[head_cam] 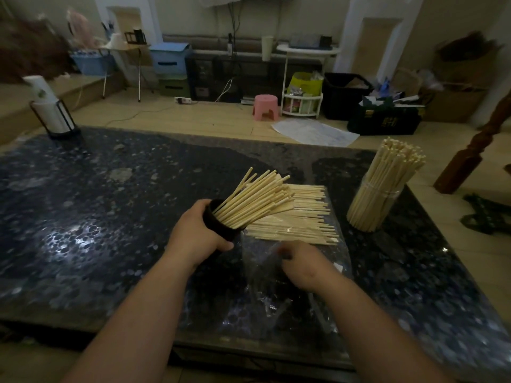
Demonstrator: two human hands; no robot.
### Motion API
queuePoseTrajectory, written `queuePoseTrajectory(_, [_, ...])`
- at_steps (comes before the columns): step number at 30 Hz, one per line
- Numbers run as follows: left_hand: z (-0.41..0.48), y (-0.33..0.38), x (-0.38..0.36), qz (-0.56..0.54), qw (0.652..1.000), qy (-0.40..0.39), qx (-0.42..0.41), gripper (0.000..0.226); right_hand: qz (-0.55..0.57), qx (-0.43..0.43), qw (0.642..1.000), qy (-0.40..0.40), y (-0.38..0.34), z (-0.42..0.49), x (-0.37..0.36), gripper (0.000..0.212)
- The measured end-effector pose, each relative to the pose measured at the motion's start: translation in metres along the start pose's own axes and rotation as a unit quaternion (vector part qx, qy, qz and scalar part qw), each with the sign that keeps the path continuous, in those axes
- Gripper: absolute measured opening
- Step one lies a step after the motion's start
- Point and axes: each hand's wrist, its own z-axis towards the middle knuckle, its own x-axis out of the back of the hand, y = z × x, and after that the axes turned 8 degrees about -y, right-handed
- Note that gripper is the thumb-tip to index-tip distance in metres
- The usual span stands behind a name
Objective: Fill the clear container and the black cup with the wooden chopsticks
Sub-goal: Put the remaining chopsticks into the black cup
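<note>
Chopsticks [298, 217], loose lot: location?
— Lying flat in a pile on a clear plastic sheet [276, 288], mid-table [110, 203], ends pointing right.

And the cup [221, 226]?
— Black, just left of the pile, tilted with its mouth up and to the right. Part filled: a fan of chopsticks sticks out of it over the pile's left edge. Whether its base touches the table cannot be told.

Held by?
— The left hand [197, 236], fingers and thumb wrapped round the cup's wall.

State of the right hand [302, 265]?
— Low over the plastic sheet, just on the near side of the pile, knuckles up. Blurred. The fingers look bent toward the plastic, but whether they grip it cannot be told.

And the container [378, 205]?
— Clear, standing at the right of the table, apart from the pile. Packed tight with upright chopsticks that rise well above its rim and lean a little right.

Other entries?
— Towel holder [54, 114], far left corner of the table. Pink stool [265, 106], on the floor beyond.
</note>
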Motion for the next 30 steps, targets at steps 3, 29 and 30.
queuePoseTrajectory(3, [0.0, 0.0, -0.001, 0.002, 1.0, 0.006, 0.003, 0.089, -0.088, 0.028, 0.996, 0.009, 0.005, 0.002, -0.008, 0.054])
queuePoseTrajectory(29, [0.002, 0.002, -0.001, -0.008, 1.0, -0.013, 0.006, 0.081, -0.204, -0.02, 0.977, 0.065, 0.014, 0.028, -0.019, 0.058])
queuePoseTrajectory(30, [0.002, 0.002, 0.0, -0.007, 1.0, -0.014, 0.008, 0.082, -0.205, -0.018, 0.976, 0.068, 0.013, 0.028, -0.019, 0.058])
